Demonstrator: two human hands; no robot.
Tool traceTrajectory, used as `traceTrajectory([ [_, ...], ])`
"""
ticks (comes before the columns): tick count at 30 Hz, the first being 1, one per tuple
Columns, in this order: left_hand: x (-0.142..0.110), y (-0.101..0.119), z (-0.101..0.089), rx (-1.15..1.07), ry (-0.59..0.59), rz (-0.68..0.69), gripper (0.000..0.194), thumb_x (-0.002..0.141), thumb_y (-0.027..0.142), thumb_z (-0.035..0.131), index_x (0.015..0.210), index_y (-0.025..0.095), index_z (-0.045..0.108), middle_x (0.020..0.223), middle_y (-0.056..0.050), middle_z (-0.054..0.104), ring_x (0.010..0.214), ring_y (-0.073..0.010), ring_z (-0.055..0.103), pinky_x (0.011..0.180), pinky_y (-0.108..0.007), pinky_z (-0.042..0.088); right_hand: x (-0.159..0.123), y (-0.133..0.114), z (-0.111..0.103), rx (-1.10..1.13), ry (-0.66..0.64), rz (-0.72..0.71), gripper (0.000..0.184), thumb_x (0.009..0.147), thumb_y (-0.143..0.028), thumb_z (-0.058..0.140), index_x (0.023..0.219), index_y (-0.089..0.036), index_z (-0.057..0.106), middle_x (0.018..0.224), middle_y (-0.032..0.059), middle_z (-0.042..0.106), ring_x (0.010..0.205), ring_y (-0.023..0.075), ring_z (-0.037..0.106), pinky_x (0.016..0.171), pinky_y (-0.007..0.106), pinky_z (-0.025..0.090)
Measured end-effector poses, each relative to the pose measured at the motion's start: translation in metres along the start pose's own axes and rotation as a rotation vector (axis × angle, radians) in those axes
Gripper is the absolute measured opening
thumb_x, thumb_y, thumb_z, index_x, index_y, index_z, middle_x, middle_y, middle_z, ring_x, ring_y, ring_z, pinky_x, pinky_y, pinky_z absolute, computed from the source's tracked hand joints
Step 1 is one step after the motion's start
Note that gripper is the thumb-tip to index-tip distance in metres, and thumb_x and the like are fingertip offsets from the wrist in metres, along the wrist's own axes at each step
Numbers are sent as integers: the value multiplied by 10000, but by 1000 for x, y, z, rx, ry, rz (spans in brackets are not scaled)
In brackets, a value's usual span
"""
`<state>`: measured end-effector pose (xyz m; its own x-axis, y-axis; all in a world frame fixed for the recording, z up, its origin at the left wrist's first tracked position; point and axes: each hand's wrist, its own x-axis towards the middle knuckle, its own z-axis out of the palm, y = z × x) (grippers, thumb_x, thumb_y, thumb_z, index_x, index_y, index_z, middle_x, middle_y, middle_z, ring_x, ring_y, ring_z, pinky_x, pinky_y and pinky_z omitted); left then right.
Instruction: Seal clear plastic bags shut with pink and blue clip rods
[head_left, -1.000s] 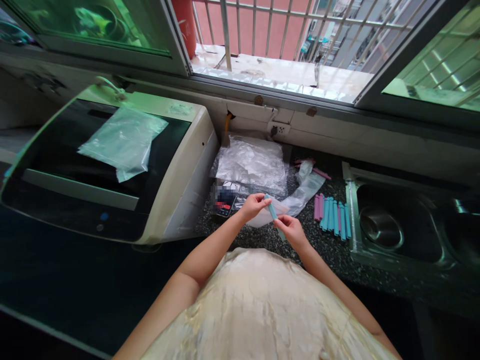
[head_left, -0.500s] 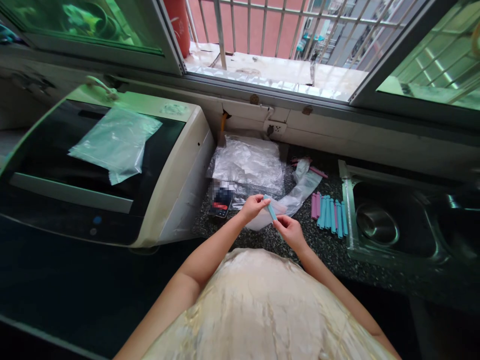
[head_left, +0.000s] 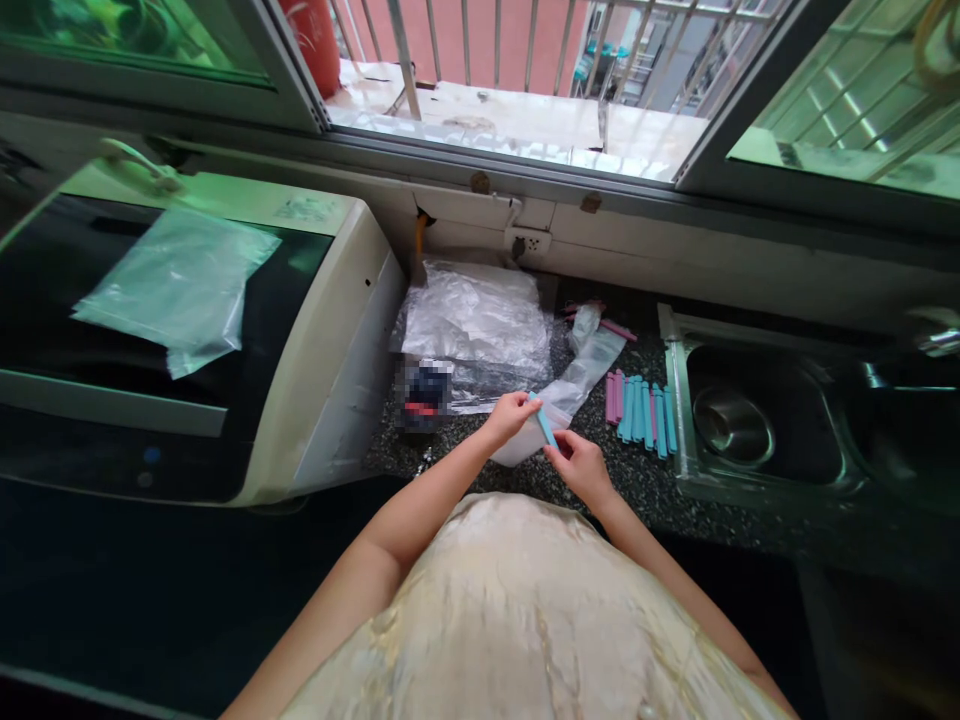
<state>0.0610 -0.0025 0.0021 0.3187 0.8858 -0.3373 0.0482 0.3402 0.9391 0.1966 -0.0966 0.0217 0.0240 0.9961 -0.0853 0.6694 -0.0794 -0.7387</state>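
A blue bag sealing clip [head_left: 543, 420] is held at both ends, slanting down to the right above the counter. My left hand [head_left: 511, 418] pinches its upper end. At its lower end, the fingers of my right hand [head_left: 579, 462] are closed on it. Below the clip lies a clear plastic bag [head_left: 581, 368], partly hidden by my hands. A row of blue and pink clips [head_left: 637, 410] rests to the right, beside the sink. Behind the bag are several more pink clips [head_left: 619, 330], partly covered by plastic.
Flat clear plastic bags [head_left: 476, 315] lie on the dark speckled counter [head_left: 390, 440], with a blurred-out phone-like object [head_left: 426, 392] in front. A large appliance [head_left: 330, 330] carrying another plastic bag [head_left: 180, 285] stands left. At right is a steel sink [head_left: 679, 390] with a metal bowl [head_left: 731, 422].
The camera view has turned slightly right, so the surroundings sit further left. Both hands keep hold of the blue clip in nearly the same pose.
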Motion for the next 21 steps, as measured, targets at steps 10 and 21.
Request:
traceTrajectory([
  [10,16,0,40,56,-44,28,399,615,496,601,495,147,451,462,64,333,503,-67,272,494,-225,186,-4,31,-24,-330,111,-16,212,787,-317,477,757,-185,639,697,60,653,630,167,572,589,256,377],
  [21,41,-5,97,215,-99,37,393,714,406,552,448,159,401,433,63,311,480,-74,271,500,-243,178,-10,66,-51,-420,176,80,206,780,-302,476,771,-177,640,696,62,651,620,163,566,572,250,339],
])
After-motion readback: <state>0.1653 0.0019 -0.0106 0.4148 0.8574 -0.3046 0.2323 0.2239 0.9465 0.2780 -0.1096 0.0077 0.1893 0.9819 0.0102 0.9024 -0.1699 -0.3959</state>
